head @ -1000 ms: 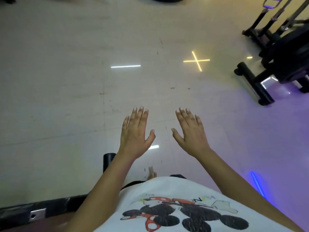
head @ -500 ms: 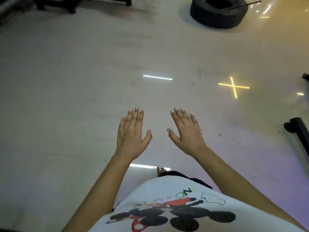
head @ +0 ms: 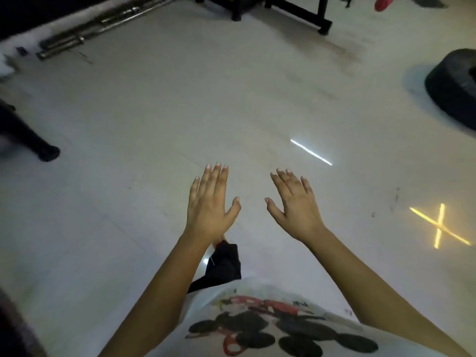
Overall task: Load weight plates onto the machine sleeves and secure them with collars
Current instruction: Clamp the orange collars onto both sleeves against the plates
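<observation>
Head view: left hand (head: 210, 202) and right hand (head: 296, 204) spread flat, empty; blurred tyre (head: 453, 94) cut by right edge.

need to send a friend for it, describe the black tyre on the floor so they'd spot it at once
Take the pale floor and go to its right edge, up past the yellow X of light. The tyre lies flat there, partly cut off by the picture's edge. It is the only round, thick black thing; the dark frame legs are straight and thin.
</observation>
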`<move>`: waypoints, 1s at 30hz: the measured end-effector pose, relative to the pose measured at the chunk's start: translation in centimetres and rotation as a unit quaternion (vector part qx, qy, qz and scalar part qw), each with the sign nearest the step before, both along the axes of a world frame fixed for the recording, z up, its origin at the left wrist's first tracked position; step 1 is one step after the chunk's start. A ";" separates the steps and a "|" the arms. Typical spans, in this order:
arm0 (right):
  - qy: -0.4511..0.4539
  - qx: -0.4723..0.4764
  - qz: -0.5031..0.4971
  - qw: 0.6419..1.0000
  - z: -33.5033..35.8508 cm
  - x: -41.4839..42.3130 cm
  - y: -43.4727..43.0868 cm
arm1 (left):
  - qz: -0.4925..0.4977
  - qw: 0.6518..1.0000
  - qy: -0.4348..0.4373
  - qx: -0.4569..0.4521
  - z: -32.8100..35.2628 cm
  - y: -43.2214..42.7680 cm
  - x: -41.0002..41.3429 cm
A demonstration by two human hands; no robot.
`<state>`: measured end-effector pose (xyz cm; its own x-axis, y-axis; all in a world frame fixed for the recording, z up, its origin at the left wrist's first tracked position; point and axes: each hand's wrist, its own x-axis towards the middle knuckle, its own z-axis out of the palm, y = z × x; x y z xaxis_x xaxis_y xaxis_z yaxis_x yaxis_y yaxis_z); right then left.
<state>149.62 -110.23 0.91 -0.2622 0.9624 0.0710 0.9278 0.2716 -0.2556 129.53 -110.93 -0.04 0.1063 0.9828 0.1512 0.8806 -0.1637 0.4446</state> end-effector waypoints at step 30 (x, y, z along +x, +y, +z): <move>0.029 0.043 0.375 0.925 2.6 -30.7 76.9 | 0.358 0.934 0.024 0.006 1.9 62.9 -24.3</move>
<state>118.92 -33.35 3.49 -0.8481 0.5008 0.1731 0.4550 0.8557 -0.2464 105.25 -48.05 1.82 -0.5692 0.8033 0.1752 0.7858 0.4690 0.4031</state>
